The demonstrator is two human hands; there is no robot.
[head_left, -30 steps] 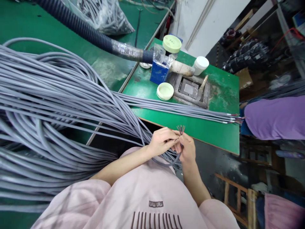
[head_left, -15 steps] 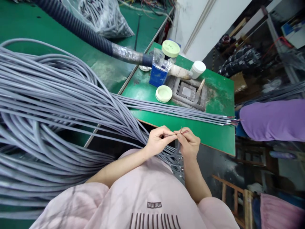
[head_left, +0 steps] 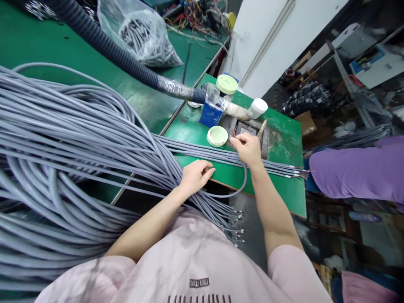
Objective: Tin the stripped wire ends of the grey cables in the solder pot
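Observation:
Pinched in my right hand [head_left: 248,149] is the end of a grey cable [head_left: 244,181], its thin reddish wires sticking up past the fingertips. The cable loops down from that hand and back left toward the bundle. Right beside these wires sits a shallow pale-green dish [head_left: 217,136]. The soldering pot [head_left: 246,127] lies just behind my right hand and is partly hidden by it. My left hand [head_left: 196,176] is empty, loosely curled with a gap between thumb and fingers. It hovers at the bench edge by the large bundle of grey cables [head_left: 104,130].
Grey cables with stripped ends [head_left: 284,169] lie across the green bench [head_left: 284,193]. A ribbed black hose [head_left: 120,52] runs to a blue box [head_left: 211,112]. Behind stand a green-lidded jar [head_left: 227,84] and a white jar [head_left: 259,107]. A person in purple [head_left: 356,168] is at right.
My hands have parted. The right one moved forward over the bench with the cable end, beside the dish; the left let go and drew back left. The view shifted slightly.

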